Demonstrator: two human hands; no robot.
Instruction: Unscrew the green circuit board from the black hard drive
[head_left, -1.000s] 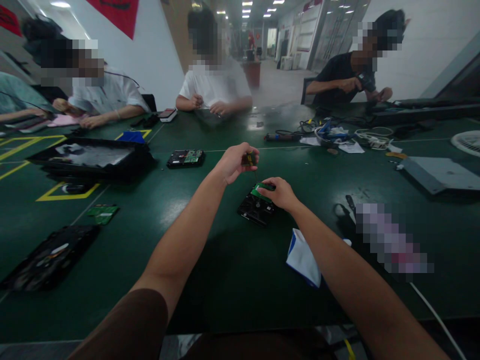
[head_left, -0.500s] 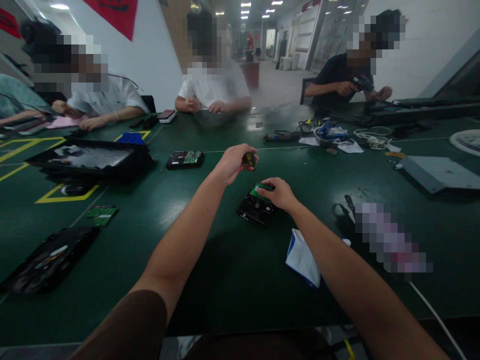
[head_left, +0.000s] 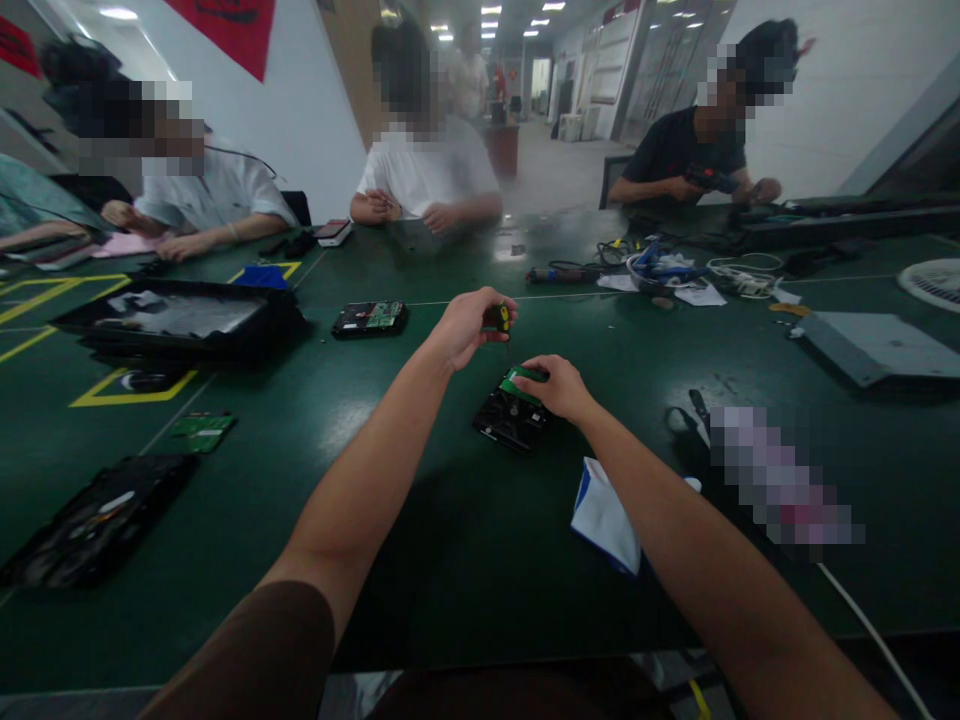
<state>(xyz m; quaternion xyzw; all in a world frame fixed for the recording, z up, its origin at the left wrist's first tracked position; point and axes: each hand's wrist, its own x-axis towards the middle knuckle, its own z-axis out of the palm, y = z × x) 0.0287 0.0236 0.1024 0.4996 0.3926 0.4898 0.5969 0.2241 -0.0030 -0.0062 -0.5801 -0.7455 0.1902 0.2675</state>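
A black hard drive (head_left: 510,415) with a green circuit board on top lies on the green table (head_left: 465,540) in front of me. My left hand (head_left: 469,325) is closed round the black and yellow handle of a screwdriver (head_left: 498,319), held upright above the drive's far edge. My right hand (head_left: 561,386) rests on the drive's far right corner, fingers curled over the green board and holding it down.
A white and blue cloth (head_left: 604,515) lies by my right forearm. Another hard drive (head_left: 370,317) sits further back, a black tray (head_left: 176,318) at left, a loose green board (head_left: 201,428) and an opened device (head_left: 94,520) near left. Three people sit across the table among cables (head_left: 660,268).
My hands stay almost in place; the left hand has twisted slightly on the screwdriver handle. The person at the far right has lowered their hands toward the table.
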